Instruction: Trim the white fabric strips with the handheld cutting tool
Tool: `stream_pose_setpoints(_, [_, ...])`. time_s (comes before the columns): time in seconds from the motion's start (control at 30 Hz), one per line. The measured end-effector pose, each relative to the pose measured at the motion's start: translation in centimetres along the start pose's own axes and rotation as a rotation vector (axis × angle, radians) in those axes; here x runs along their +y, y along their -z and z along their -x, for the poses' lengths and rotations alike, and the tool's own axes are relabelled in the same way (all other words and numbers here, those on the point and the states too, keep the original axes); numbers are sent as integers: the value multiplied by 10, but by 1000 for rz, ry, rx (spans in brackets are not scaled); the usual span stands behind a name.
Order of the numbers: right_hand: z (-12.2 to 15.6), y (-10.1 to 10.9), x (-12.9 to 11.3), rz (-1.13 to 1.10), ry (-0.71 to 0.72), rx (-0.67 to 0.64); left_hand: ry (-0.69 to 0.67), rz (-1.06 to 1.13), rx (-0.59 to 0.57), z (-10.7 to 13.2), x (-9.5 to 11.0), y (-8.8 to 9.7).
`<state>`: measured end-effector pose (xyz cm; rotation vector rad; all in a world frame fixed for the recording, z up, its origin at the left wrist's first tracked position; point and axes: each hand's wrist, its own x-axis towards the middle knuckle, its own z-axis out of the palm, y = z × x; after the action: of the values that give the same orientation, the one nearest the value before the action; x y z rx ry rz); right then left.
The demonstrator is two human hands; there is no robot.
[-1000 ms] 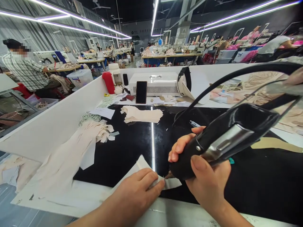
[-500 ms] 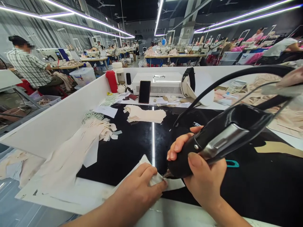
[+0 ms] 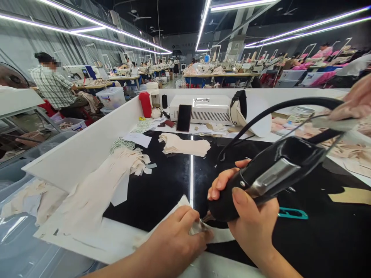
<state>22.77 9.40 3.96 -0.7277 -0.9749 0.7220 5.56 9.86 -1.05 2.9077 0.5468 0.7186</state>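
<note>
Leather-smooth black casing, rounded at its lower end, gives the handheld tool [image 3: 281, 170] its bulk, with a long bright metal lever set along the side and a small round rivet near the grip. The right hand [image 3: 252, 224] is wrapped firmly around it, fingers on the far side, thumb on the near one, holding it at a slant so that its narrow metal tip points down close to the fingers of the left hand [image 3: 176, 235]. That hand, near the other but apart from it, bends over a thin, matt pale piece [image 3: 223, 235] at the table's near edge; blur hides whether the fingertips pinch it or only press. The piece comes to a peak beyond the knuckles and runs as a curved band toward the right wrist. A thick, dull black hose [image 3: 290, 103] arches above the tool. Glossy black tabletop [image 3: 162, 189] mirrors a ceiling light in one white streak. On it lie a wavy-edged stack of cream cloth [image 3: 187, 146], a limp, layered cream heap [image 3: 110, 181] to the left and, just beyond the right wrist, a flat teal implement [image 3: 300, 213] with cut-out openings.
</note>
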Motion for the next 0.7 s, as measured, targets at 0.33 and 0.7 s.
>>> stream_pose_setpoints(0.33, [-7, 13, 2, -2, 40, 3, -58, -65, 163, 4, -11, -20])
stream_pose_setpoints(0.7, [-23, 53, 14, 305, 69, 102, -43, -137, 97, -5, -48, -33])
